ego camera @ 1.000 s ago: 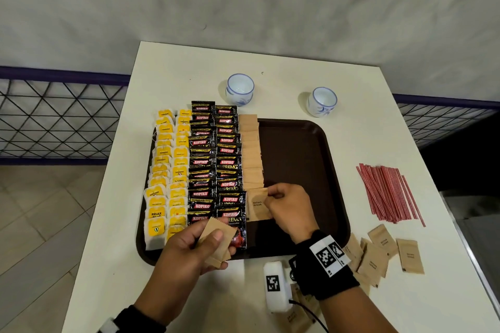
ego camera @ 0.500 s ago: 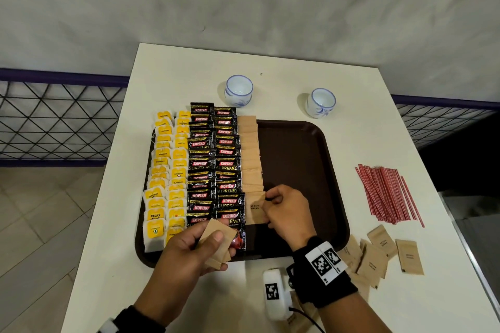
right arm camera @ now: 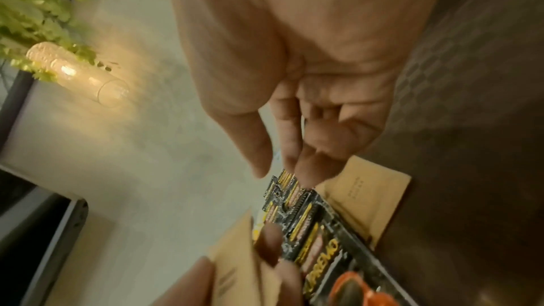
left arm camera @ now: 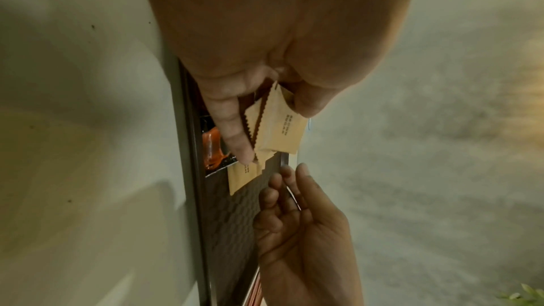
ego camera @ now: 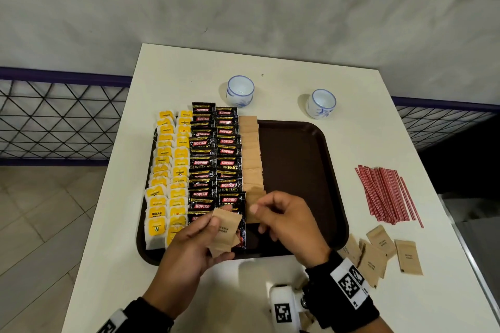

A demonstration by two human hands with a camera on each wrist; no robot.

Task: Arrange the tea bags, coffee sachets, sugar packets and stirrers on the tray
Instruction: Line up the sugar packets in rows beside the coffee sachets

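Grip first, head view: a small stack of brown sugar packets (ego camera: pixel 223 234) is pinched by the left hand (ego camera: pixel 186 254) between thumb and fingers, held above the near edge of the tray (ego camera: pixel 295 170), judged as a supply kept close for feeding the sugar column. Nothing is held by the right hand (ego camera: pixel 288 220); its fingers are loosely curled just above the near end of the sugar column (ego camera: pixel 251 159), beside the held stack. On the tray, tea bags (ego camera: pixel 167 178) are lined along the left edge, coffee sachets (ego camera: pixel 215 159) next to them, then the sugar column; the right half is bare, judged as room left for more sugar and the stirrers. Stirrers (ego camera: pixel 387 192) are laid on the bench (ego camera: pixel 189 81) near its right edge, off the tray. Loose sugar packets (ego camera: pixel 378 251) are scattered near the bench's near right corner. Two cups (ego camera: pixel 240 89) are set by the far edge, out of the way.

Left wrist view: packets are seen fanned between thumb and forefinger of the left hand; the right hand's fingertips (left arm camera: pixel 301 171) are just beside them, no contact shown.

Right wrist view: open, relaxed fingers are shown over a laid sugar packet (right arm camera: pixel 365 197) and the sachets. Nothing is seen blocking the next slot.
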